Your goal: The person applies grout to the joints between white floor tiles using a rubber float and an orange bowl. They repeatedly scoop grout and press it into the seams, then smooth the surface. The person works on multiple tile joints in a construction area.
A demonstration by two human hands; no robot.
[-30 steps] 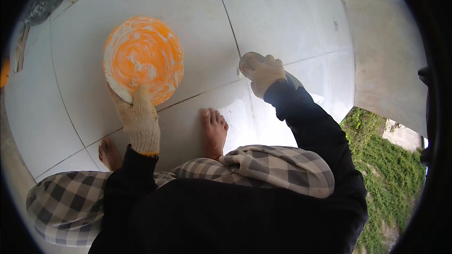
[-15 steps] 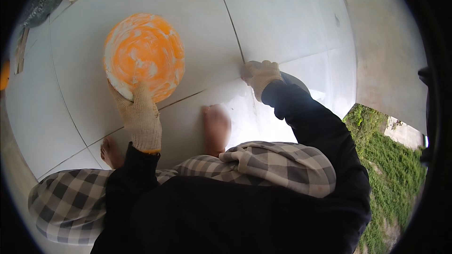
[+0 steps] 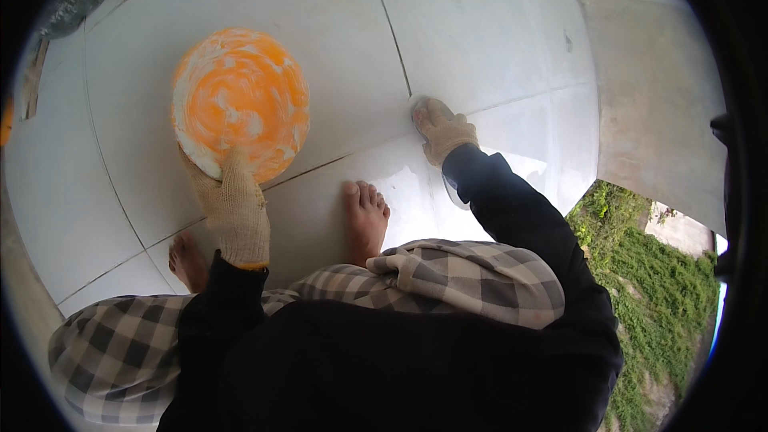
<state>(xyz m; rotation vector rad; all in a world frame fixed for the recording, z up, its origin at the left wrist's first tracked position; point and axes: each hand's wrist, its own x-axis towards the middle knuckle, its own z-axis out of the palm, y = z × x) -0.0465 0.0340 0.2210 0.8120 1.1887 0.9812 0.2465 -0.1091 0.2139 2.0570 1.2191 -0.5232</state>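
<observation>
Because the orange dish (image 3: 276,92) sat left on the far side, loaded with white paste, I thought it best held level, the grey tool (image 3: 417,106) best drawn flat along the floor (image 3: 320,24). The left hand's (image 3: 236,212) grip clamped its near rim; the right hand (image 3: 446,134), arm outstretched, was wrapped over the tool.

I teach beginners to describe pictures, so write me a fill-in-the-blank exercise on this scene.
1. The left hand holds a round, white-smeared dish coloured ____.
2. The trousers have a ____ pattern.
3. The right foot, toes showing, is ____.
4. Green plants show on the picture's ____ side.
Missing words: orange; checked; bare; right.
</observation>
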